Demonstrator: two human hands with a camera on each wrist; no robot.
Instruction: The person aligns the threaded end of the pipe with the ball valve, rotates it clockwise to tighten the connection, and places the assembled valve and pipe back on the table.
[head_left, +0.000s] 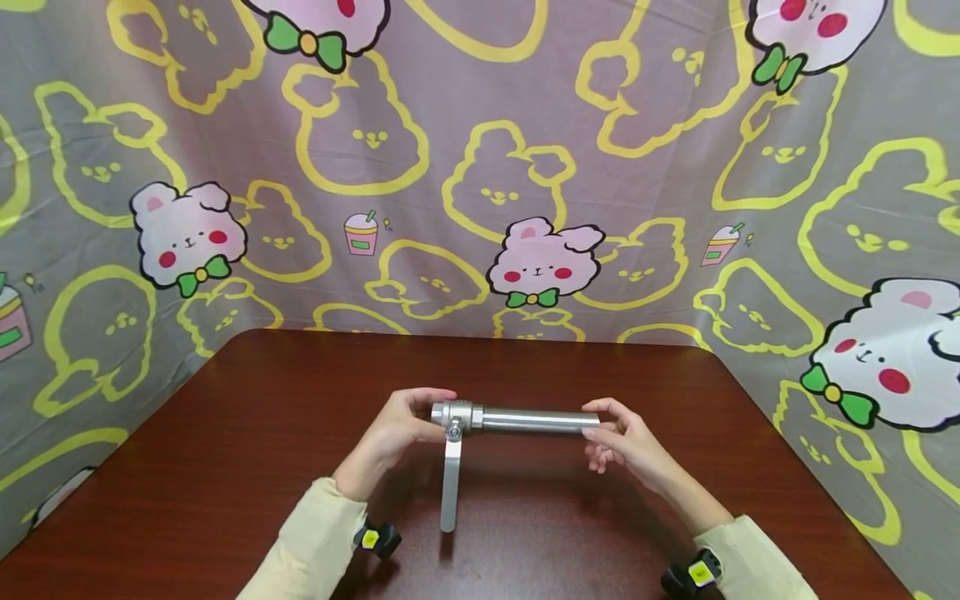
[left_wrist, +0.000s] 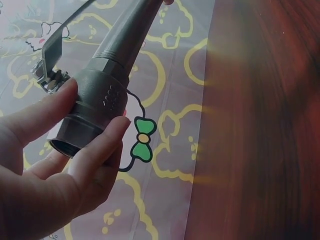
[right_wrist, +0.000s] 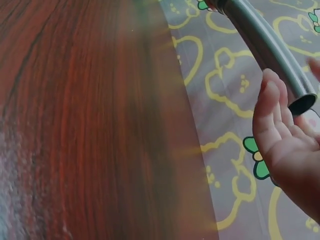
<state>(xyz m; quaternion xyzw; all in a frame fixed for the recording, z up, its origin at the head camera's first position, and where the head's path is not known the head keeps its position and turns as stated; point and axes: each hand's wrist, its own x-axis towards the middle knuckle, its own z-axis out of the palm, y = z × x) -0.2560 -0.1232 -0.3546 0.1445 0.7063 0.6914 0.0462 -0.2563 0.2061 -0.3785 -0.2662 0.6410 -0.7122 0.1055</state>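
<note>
A steel ball valve (head_left: 467,414) with a long steel pipe (head_left: 532,420) joined to its right side is held level above the table. My left hand (head_left: 392,427) grips the valve's left end, thumb on the near side and fingers round the far side. The flat lever handle (head_left: 450,492) points down toward me. In the left wrist view the valve's open threaded mouth (left_wrist: 65,148) faces my palm. My right hand (head_left: 632,443) has thumb and forefinger about the pipe's right end, other fingers loosely curled below. The pipe's hollow end (right_wrist: 303,104) shows beside those fingers.
The dark red-brown wooden table (head_left: 300,392) reflects light in its glossy top. A grey curtain (head_left: 450,108) with bunny and yellow outline prints surrounds its back and sides. Black wrist devices (head_left: 386,540) sit by both light sleeves (head_left: 318,533).
</note>
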